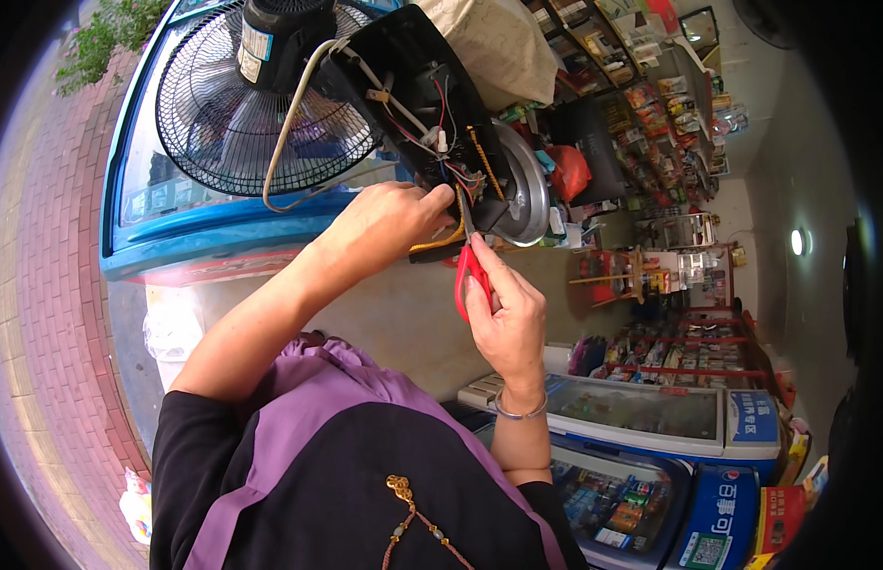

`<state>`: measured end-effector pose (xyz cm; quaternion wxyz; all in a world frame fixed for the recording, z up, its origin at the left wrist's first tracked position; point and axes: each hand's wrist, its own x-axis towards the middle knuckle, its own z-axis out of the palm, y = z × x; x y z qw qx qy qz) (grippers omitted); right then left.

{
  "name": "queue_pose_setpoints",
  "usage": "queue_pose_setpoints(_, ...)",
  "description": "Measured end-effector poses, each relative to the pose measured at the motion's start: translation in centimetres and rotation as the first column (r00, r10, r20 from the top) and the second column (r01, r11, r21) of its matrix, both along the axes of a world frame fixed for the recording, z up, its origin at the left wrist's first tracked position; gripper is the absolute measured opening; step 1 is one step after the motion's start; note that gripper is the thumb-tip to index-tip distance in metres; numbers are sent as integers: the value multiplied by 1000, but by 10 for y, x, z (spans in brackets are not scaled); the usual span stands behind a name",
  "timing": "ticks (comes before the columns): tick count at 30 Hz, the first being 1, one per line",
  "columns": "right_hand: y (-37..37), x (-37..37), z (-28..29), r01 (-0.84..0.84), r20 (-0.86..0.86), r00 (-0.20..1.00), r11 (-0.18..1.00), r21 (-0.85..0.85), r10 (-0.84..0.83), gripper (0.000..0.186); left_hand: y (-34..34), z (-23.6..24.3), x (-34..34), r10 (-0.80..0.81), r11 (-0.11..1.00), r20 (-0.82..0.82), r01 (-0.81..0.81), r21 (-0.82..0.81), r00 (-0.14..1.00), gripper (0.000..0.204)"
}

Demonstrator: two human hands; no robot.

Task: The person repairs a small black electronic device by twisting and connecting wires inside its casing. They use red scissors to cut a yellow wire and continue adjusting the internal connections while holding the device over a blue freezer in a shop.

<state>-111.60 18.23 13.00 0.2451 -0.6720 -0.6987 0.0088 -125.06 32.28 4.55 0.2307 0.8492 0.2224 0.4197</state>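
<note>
Scissors (468, 251) sit with red handles (471, 269) clamped in my right hand (510, 311), blades (466, 218) at the wires (467, 177) of the open black casing (401, 81). My left hand (396, 216) has its fingers bunched beside the blades; whether they pinch a wire, I cannot tell. Left of the casing is a fan (256, 123).

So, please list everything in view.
Fan: one, black, upper left
Display case: one, blue, beneath fan
Open housing: one, black, top centre
Wires: several, mixed colours, inside housing
Cord: one, cream, beside housing
Metal disc: one, silver, beside housing
Covering: one, beige, top centre
Bag: one, red, beside disc
Scissors: one pair, red, centre
Shelved goods: many, mixed colours, right
Chests: two, blue and white, lower right
Paving: one stretch, pinkish, left
Clothing: one outfit, black and purple, lower centre
Bracelet: one, silver, right wrist
Left hand: one, bare, at wires
Right hand: one, bare, holding scissors
</note>
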Motion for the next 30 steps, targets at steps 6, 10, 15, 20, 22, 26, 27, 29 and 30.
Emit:
queue_pose_setpoints(6, 1, -3, 0, 49, -1, 999, 998, -42, -49, 44, 0, -2, 1, 34, 999, 39, -35, 28, 999, 24)
queue_pose_setpoints(10, 1, -3, -2, 52, -10, 999, 998, -43, -53, 45, 0, -3, 2, 39, 999, 60, -41, 32, 997, 24)
queue_pose_setpoints(15, 3, 0, -7, 49, -34, 998, 998, -40, -50, 46, -2, 1, 0, 20, 1000, 44, -20, 15, 999, 23)
queue_pose_setpoints(20, 4, 2, -10, 20, -21, 1000, 1000, -12, -21, 46, -2, -3, 3, 58, 994, 98, -67, 85, 993, 23)
queue_pose_setpoints(22, 4, 4, -12, -6, -1, 1000, 1000, 13, 6, 47, -1, -5, 3, 63, 993, 105, -73, 95, 993, 23)
queue_pose_setpoints(26, 4, 3, -11, -8, 23, 1000, 1000, 8, 8, 48, -3, -3, 3, 56, 994, 92, -65, 93, 994, 20)
queue_pose_setpoints(27, 4, 3, -11, -8, 35, 999, 1000, 15, 8, 48, -3, -2, 3, 53, 994, 91, -61, 91, 994, 20)
queue_pose_setpoints(29, 4, 1, -12, -9, 59, 998, 1000, 28, 8, 49, -3, -4, 3, 53, 993, 92, -62, 100, 994, 20)
queue_pose_setpoints(30, 4, 1, -13, -2, 65, 998, 1000, 23, 0, 49, -3, -4, 3, 54, 993, 92, -63, 104, 994, 20)
